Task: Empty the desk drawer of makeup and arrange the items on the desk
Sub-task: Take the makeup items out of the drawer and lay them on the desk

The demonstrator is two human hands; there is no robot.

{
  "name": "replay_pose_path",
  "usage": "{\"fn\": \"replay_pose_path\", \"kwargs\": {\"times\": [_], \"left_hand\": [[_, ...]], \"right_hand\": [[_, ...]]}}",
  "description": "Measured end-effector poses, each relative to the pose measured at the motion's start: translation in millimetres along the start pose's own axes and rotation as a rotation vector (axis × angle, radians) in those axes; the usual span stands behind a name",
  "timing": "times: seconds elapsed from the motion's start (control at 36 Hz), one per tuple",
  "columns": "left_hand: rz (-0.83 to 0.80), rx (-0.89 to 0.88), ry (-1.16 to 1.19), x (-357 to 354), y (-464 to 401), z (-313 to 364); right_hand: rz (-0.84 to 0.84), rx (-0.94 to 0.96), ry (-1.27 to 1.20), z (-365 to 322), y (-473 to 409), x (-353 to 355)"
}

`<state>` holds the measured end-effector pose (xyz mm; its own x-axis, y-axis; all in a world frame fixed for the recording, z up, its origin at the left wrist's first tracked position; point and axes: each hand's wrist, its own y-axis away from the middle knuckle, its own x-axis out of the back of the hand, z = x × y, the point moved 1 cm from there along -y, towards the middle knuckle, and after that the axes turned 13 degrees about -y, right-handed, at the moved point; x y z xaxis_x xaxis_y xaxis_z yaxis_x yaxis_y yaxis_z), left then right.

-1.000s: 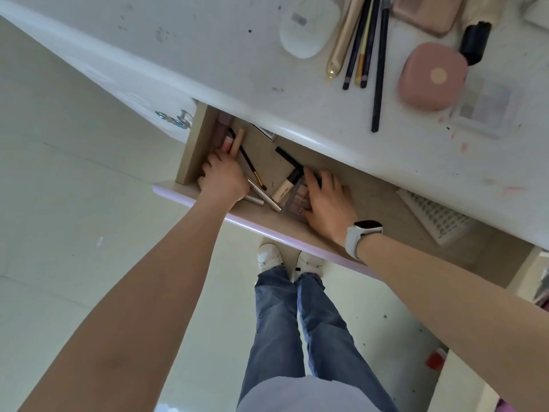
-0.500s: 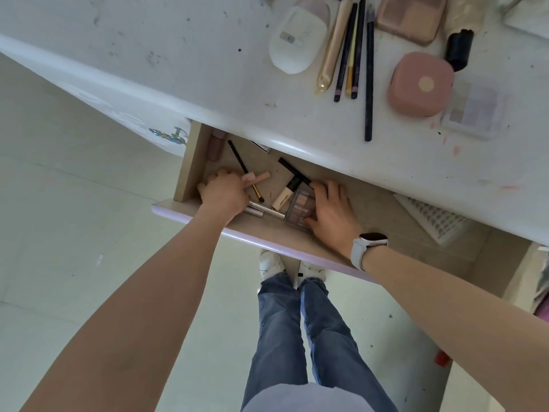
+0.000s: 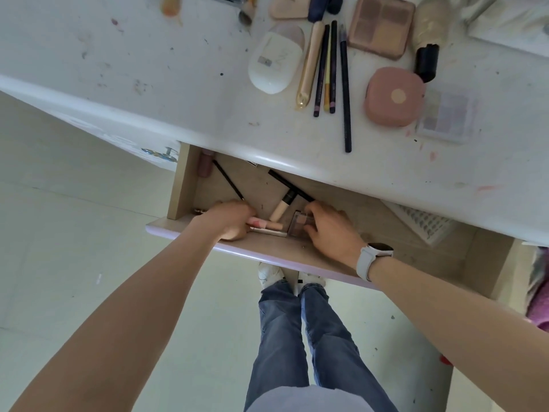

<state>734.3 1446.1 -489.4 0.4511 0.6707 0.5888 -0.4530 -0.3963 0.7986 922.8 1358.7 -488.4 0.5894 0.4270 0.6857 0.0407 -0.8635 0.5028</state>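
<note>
The wooden drawer (image 3: 181,185) stands pulled out under the white desk (image 3: 148,84). Inside it, my left hand (image 3: 230,220) grips a pink lip gloss tube (image 3: 266,224) near the front wall. My right hand (image 3: 329,230), with a white watch on the wrist, curls round a small clear eyeshadow palette (image 3: 298,226). A beige concealer tube (image 3: 282,206), a thin black brush (image 3: 228,181), a black pencil (image 3: 291,185) and a mauve bottle (image 3: 205,165) lie loose in the drawer. A silver stick lies under the pink tube.
On the desk lie a white oval case (image 3: 276,62), several pencils (image 3: 326,66), a pink square compact (image 3: 393,96), a brown palette (image 3: 381,23) and a clear palette (image 3: 447,114). A white card of lashes (image 3: 424,226) sits at the drawer's right. My legs stand below.
My left hand has drawn the pink tube from the drawer's back left toward the front wall. My right hand's fingers have curled round the clear palette. The camera tilted toward the desk.
</note>
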Motion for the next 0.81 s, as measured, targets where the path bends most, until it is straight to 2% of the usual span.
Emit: {"fn": "replay_pose_path", "kwargs": {"times": [0.19,0.31,0.39,0.44,0.53,0.61,0.69,0.81], "left_hand": [[-0.028,0.022,0.026,7.4,12.1,7.6],[0.055,0.043,0.033,15.4,24.5,13.4],[0.118,0.058,0.111,24.2,36.4,18.4],[0.122,0.061,0.217,32.1,45.8,24.3],[0.118,0.002,0.524,43.3,59.3,35.4],[0.118,-0.118,0.682,59.2,70.7,53.0],[0.117,-0.199,0.863,82.9,79.0,79.9],[0.189,-0.257,1.046,116.8,72.4,128.3]], "right_hand": [[-0.013,0.083,-0.135,1.0,26.3,11.5],[0.061,0.079,-0.229,3.5,41.9,27.6],[0.138,0.029,-0.423,3.0,55.2,45.1],[0.183,-0.011,-0.596,4.5,63.8,57.5],[0.283,-0.041,-0.843,7.5,73.9,79.0],[0.456,-0.028,-1.025,12.2,85.7,105.9],[0.613,-0.102,-1.220,27.0,95.0,129.8],[0.813,-0.232,-1.322,61.5,93.6,161.9]]}}
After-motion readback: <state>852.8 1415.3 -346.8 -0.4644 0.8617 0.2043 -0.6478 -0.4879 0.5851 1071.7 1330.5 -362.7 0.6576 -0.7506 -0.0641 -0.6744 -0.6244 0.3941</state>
